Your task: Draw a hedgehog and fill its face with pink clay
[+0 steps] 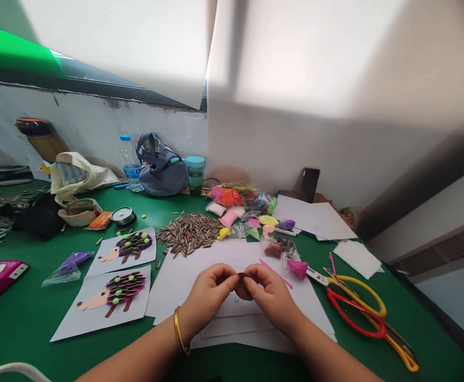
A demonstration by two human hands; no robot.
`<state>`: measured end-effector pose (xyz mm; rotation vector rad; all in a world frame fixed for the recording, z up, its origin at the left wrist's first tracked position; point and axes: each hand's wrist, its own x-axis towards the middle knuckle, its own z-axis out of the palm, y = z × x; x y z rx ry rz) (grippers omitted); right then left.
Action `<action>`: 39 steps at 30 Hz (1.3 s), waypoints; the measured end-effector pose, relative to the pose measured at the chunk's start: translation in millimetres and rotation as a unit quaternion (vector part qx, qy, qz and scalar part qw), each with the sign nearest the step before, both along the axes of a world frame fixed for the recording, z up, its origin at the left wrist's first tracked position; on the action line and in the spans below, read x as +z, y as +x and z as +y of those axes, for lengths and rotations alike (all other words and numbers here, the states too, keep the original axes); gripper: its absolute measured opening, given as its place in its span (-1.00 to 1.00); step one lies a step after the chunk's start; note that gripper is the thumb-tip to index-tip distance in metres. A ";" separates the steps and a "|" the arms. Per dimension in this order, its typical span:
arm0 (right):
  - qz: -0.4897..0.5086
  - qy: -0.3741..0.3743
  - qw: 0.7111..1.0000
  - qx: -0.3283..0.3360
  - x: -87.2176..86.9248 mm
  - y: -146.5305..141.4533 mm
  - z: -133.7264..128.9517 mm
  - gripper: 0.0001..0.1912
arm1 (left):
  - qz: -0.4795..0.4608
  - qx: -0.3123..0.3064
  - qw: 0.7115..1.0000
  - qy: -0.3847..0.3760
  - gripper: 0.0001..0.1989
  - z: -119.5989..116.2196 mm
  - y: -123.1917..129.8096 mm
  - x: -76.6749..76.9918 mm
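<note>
A flattened piece of brown clay (245,287) is pinched between the thumbs and fingers of both hands. My left hand (215,286), with a gold bangle at its wrist, holds its left edge, and my right hand (269,292) holds its right edge. Beneath them lie white paper sheets (176,286), with part of a small drawn line showing under the clay. A heap of striped sunflower seeds (190,232) sits behind the hands. To the left are two papers with hedgehog pictures (125,293) made of clay and seeds. Brown clay in a bag (274,249) lies just beyond my right hand.
Red-handled scissors (355,315) and yellow-handled scissors (369,297) lie at the right. Colourful clay packets (230,199) fill the back middle. Behind are a blue-grey bag (164,175), a water bottle (128,159), a cup (195,175) and a leaning phone (309,184).
</note>
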<state>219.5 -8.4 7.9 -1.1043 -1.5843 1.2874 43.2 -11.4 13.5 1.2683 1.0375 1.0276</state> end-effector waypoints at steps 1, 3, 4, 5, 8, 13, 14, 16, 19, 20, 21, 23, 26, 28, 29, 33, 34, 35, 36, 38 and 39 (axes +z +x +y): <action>-0.007 0.004 1.000 0.001 0.9 0.0 -0.3 -0.85 | 0.006 0.002 1.000 0.006 -0.77 0.0 -0.3 -0.1; -0.022 0.013 1.000 0.000 2.2 -0.3 -0.8 -0.84 | 0.015 0.007 1.000 0.016 -0.76 0.0 -0.6 -0.6; -0.026 0.014 1.000 -0.001 2.4 -0.5 -1.0 -0.84 | 0.016 0.014 1.000 0.018 -0.77 -0.1 -0.6 -0.9; -0.025 0.010 1.000 0.000 2.4 -0.8 -1.2 -0.84 | 0.014 0.022 1.000 0.018 -0.78 -0.1 -0.6 -1.0; -0.021 -0.005 1.000 0.008 1.7 -1.7 -1.9 -0.85 | 0.021 0.038 0.999 0.015 -0.78 -0.4 -0.3 0.0; -0.055 0.017 0.998 0.003 3.6 -2.1 -2.3 -0.88 | 0.078 0.040 0.995 0.050 -0.83 -1.1 -0.5 1.0; -0.056 0.020 0.998 0.004 4.4 -2.0 -2.3 -0.88 | 0.073 0.041 0.995 0.053 -0.82 -1.2 -0.7 0.2; -0.059 0.025 0.998 0.009 6.1 -2.0 -2.2 -0.87 | 0.051 0.043 0.996 0.051 -0.80 -1.3 -0.9 -1.8; -0.079 0.029 0.996 0.019 7.6 -2.7 -1.9 -0.87 | 0.056 0.039 0.996 0.061 -0.75 -1.4 -1.3 -2.4; -0.086 0.030 0.996 0.021 7.7 -2.9 -1.7 -0.87 | 0.071 0.037 0.994 0.071 -0.79 -1.5 -1.4 -1.7; -0.091 0.031 0.995 0.022 7.8 -3.1 -1.4 -0.88 | 0.088 0.038 0.992 0.081 -0.83 -1.5 -1.5 -0.7; -0.097 0.032 0.995 0.021 7.4 -2.9 -0.5 -0.90 | 0.109 0.050 0.989 0.091 -0.84 -1.6 -1.5 0.8; -0.096 0.035 0.995 0.018 6.1 -1.8 0.7 -0.90 | 0.087 0.062 0.992 0.070 -0.81 -1.3 -1.2 0.5; -0.086 0.035 0.995 0.022 5.2 -1.4 0.8 -0.88 | 0.055 0.061 0.995 0.056 -0.80 -1.1 -1.3 -0.4; -0.082 0.034 0.996 0.026 4.8 -1.4 0.7 -0.87 | 0.049 0.060 0.995 0.058 -0.80 -1.0 -1.4 -0.5; -0.097 0.045 0.994 0.028 4.6 -2.0 -0.7 -0.87 | 0.112 0.058 0.988 0.095 -0.88 -1.0 -2.7 2.0; -0.104 0.047 0.993 0.028 4.7 -1.9 -0.8 -0.88 | 0.125 0.057 0.986 0.093 -0.88 -1.0 -3.0 2.6; -0.107 0.048 0.993 0.027 4.8 -1.8 -0.7 -0.89 | 0.126 0.057 0.987 0.086 -0.86 -0.9 -3.3 2.9; -0.108 0.048 0.993 0.027 4.9 -1.4 -0.3 -0.89 | 0.116 0.059 0.989 0.076 -0.83 -0.6 -3.4 2.7; -0.103 0.045 0.993 0.021 4.9 0.0 1.1 -0.89 | 0.078 0.064 0.993 0.055 -0.78 0.2 -3.4 1.6; -0.100 0.043 0.994 0.014 4.9 0.8 2.0 -0.89 | 0.056 0.064 0.995 0.042 -0.76 0.8 -3.3 0.8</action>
